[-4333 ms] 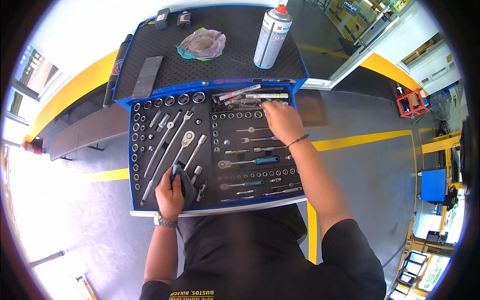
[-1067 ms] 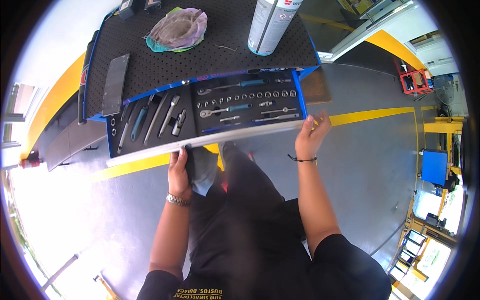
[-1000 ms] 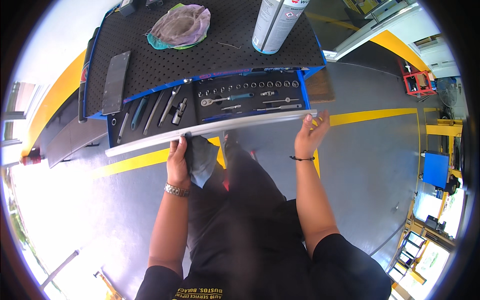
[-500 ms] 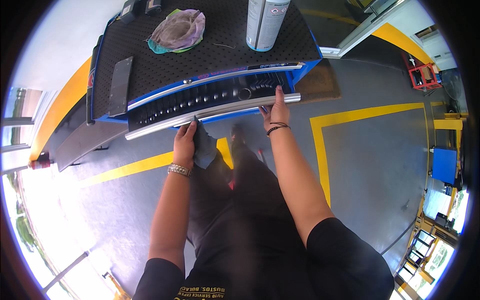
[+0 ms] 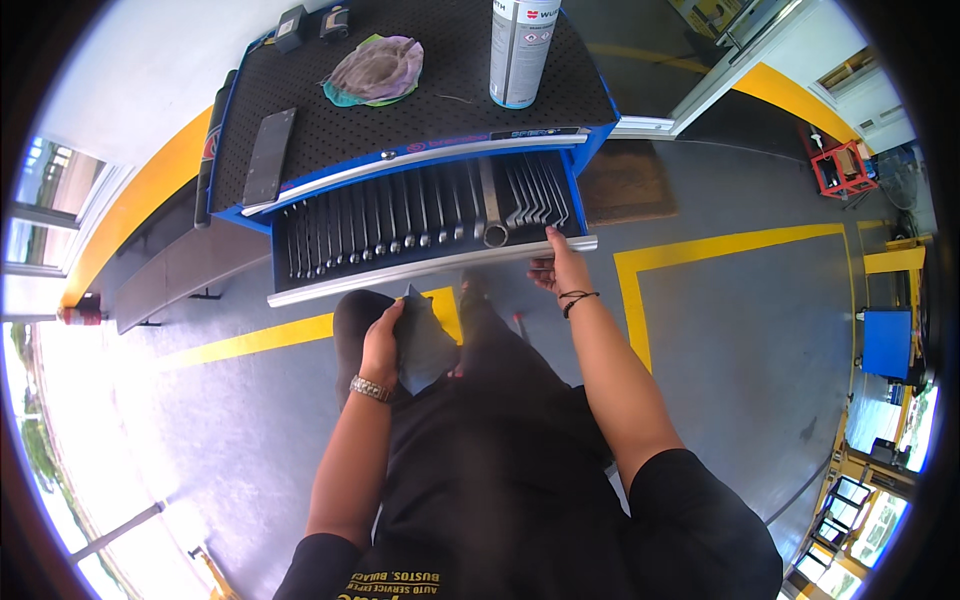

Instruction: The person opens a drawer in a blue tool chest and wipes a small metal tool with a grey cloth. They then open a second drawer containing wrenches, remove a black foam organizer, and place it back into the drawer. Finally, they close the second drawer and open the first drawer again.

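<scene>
A drawer (image 5: 350, 290) stands pulled out of a blue tool cabinet (image 5: 595, 140). Several combination wrenches (image 5: 394, 215) lie side by side in it, one much larger wrench (image 5: 491, 195) among them. At the right end of the drawer's silver front edge, my right hand (image 5: 562, 268) has its thumb over the top and its fingers curled below. My left hand (image 5: 381, 345), below the drawer and apart from it, grips a dark grey cloth (image 5: 424, 338) that hangs down in front of my legs.
The cabinet's black ribbed top carries a crumpled stained cloth (image 5: 375, 70), a spray can (image 5: 521, 55) and a flat dark bar (image 5: 270, 155). A brown mat (image 5: 630, 183) lies right of the cabinet. Farther right stands a red cart (image 5: 843, 168). Yellow lines (image 5: 632, 300) mark the grey floor.
The drawer has come farther out toward me, showing much more of the wrenches. My left hand has left the drawer's edge and moved down with the cloth. My right hand stays on the edge.
</scene>
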The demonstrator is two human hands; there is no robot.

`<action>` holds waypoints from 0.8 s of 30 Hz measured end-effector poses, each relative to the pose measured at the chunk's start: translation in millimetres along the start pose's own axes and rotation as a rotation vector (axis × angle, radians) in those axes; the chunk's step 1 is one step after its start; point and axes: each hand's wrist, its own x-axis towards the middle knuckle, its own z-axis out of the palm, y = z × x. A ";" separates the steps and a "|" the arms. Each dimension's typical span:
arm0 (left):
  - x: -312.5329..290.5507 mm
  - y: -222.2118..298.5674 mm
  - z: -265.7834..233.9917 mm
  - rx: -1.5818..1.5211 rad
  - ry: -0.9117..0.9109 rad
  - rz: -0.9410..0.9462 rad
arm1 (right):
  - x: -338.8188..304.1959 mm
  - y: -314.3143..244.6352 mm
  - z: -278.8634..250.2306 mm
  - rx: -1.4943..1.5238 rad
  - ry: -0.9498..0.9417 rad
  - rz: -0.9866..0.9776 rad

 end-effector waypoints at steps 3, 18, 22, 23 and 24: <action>-30.5 -5.8 -9.4 -0.123 -0.072 -0.045 | -27.2 13.3 -21.4 -0.223 0.007 0.054; -39.4 -13.7 -66.4 0.548 0.229 0.637 | -133.4 2.6 -77.2 -1.292 0.031 -0.054; -35.5 -22.2 -71.2 0.767 0.252 0.741 | -147.2 -12.1 -91.9 -1.392 0.196 -0.074; -40.8 -17.2 -64.6 0.869 0.234 0.777 | -147.7 -12.4 -97.8 -1.401 0.265 -0.099; -44.0 -13.6 -59.6 0.971 0.215 0.813 | -144.5 -9.9 -102.9 -1.340 0.276 -0.252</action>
